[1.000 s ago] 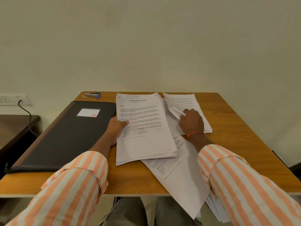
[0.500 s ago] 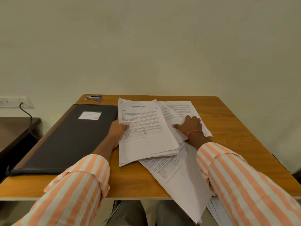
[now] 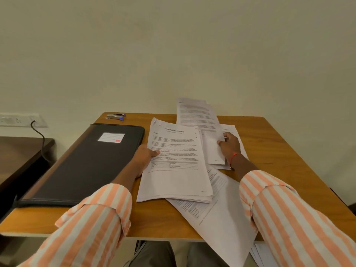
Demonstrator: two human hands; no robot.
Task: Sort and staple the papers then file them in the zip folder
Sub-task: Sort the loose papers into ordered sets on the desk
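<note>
Wooden table (image 3: 279, 147) bears loose sheets (image 3: 221, 224) overhanging its near edge. Our left hand (image 3: 143, 157) pinches the main stack (image 3: 177, 176); our right hand (image 3: 230, 145) grips lifted pages (image 3: 198, 116). We should square corners before stapling. The zip folder (image 3: 86, 166) lies left, the stapler (image 3: 115, 116) beyond.

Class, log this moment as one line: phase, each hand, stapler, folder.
phase: sorting | left hand: grips transcript stack | right hand: holds sheets raised | stapler: untouched | zip folder: closed
</note>
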